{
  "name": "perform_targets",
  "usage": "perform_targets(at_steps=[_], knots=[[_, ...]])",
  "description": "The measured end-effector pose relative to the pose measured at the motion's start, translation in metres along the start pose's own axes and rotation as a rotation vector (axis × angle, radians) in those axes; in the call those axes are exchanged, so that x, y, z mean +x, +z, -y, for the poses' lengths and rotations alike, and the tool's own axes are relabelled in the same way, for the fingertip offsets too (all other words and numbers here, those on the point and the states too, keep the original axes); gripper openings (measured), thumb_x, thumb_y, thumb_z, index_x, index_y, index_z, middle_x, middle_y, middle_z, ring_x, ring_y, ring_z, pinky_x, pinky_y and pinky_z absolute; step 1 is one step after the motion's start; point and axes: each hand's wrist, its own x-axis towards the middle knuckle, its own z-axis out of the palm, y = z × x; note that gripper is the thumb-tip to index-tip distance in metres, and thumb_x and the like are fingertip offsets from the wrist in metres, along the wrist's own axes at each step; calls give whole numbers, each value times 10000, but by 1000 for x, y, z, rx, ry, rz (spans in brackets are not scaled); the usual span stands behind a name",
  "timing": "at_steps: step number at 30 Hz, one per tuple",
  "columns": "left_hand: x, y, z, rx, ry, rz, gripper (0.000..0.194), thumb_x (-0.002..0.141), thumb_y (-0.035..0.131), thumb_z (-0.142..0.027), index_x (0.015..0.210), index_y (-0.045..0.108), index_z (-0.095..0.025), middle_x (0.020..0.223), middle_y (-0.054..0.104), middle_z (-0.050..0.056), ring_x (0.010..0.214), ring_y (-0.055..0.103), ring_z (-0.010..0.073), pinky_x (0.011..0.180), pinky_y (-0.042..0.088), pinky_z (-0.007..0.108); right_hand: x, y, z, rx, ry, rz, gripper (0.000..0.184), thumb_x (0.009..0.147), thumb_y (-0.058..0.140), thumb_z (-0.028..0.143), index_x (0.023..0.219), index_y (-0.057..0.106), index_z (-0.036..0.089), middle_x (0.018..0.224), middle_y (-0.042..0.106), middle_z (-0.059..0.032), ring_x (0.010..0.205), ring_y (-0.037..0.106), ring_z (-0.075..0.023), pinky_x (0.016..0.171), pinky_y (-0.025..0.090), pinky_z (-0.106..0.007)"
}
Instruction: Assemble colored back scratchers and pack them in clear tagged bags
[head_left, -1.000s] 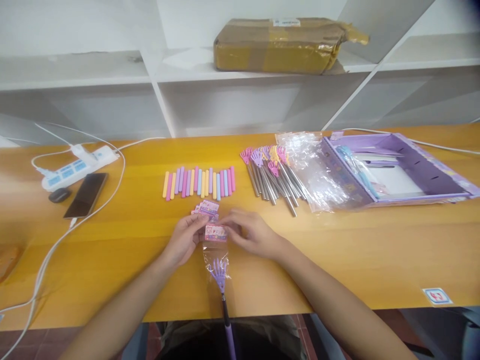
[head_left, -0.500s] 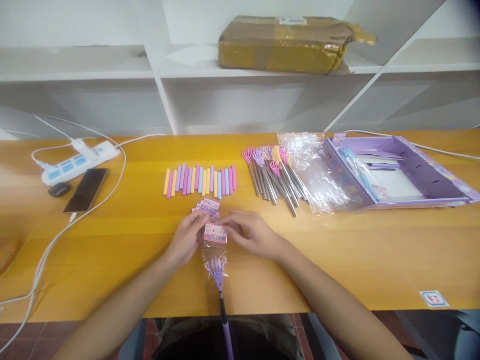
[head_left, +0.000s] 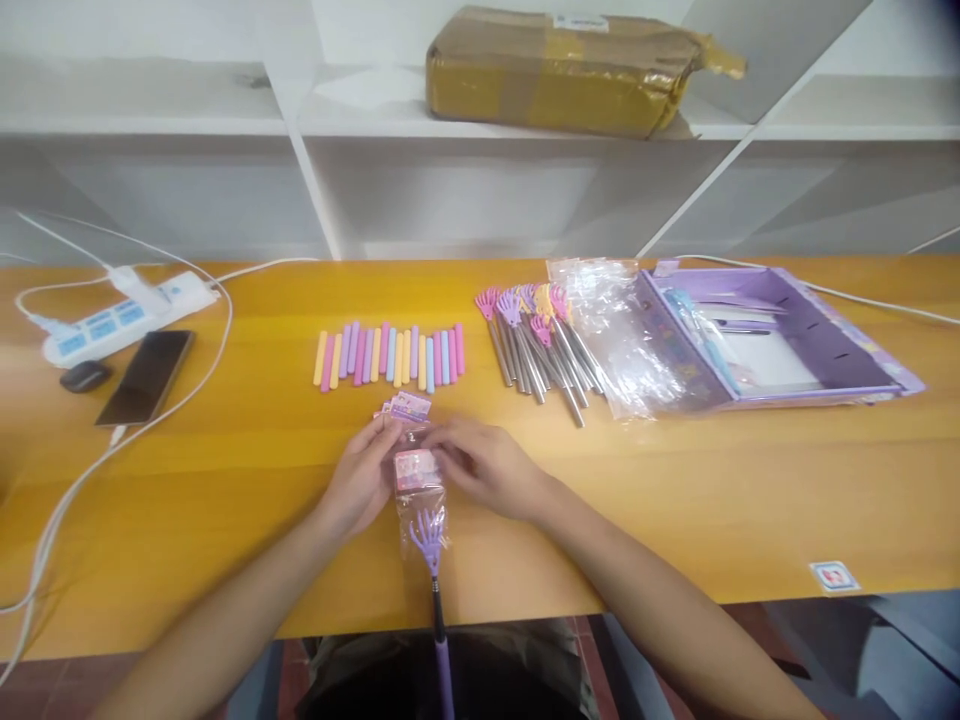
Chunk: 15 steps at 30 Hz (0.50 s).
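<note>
A purple hand-shaped back scratcher (head_left: pixel 429 540) lies in a clear plastic bag (head_left: pixel 405 512), its purple handle reaching over the table's front edge. Inside the bag's upper end sits a small pink printed card (head_left: pixel 417 470). My left hand (head_left: pixel 358 478) is closed on the bag's left top side. My right hand (head_left: pixel 491 468) pinches the bag's mouth from the right, its fingertips partly hidden. Several loose printed cards (head_left: pixel 409 405) show just beyond my left fingers. Farther back lies a row of pastel handle sleeves (head_left: pixel 388 356).
Metal-rod back scratchers (head_left: pixel 541 335) are heaped right of the row, beside empty clear bags (head_left: pixel 634 350) and an open purple box (head_left: pixel 847 330). Leftward are a power strip (head_left: pixel 127 315), a phone (head_left: pixel 146 378) and white cables. A taped parcel (head_left: pixel 562 75) rests on the shelf.
The view has shifted slightly, so everything sits a little more to the left. Both hands stay at the bag's top, with the card now tilted and the bag's mouth showing above it.
</note>
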Motion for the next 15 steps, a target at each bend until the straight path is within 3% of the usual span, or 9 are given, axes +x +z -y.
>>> perform_targets(at_steps=[4,7,12,15], knots=[[-1,1,0,-4,0,-7,372,817,934,-457,979,787,-156,1009,801,82,988,752,230,908,603,338,-3,-1,3,45,14,41,248,1070,544,147,1244,702,225,1220,796,-87,1033,773,-199,922,607,-340],[-1,3,-1,-11,7,-8,383,808,942,-464,976,793,-154,1028,808,90,989,753,227,898,598,325,-4,0,4,53,29,41,283,1067,545,155,1303,681,232,1250,793,-91,1021,778,-203,910,611,-342],[-4,5,-4,21,18,33,438,813,927,-512,995,810,-131,1038,815,116,981,759,246,881,603,337,-3,-3,6,48,49,74,324,1045,538,144,1311,693,246,1135,809,-65,796,733,-166,759,578,-296],[-5,6,-5,31,11,51,455,812,925,-526,995,803,-127,1046,809,119,980,758,248,872,603,338,-4,-4,9,62,95,113,341,1030,552,144,1320,695,251,895,769,-5,598,608,-123,629,496,-260]])
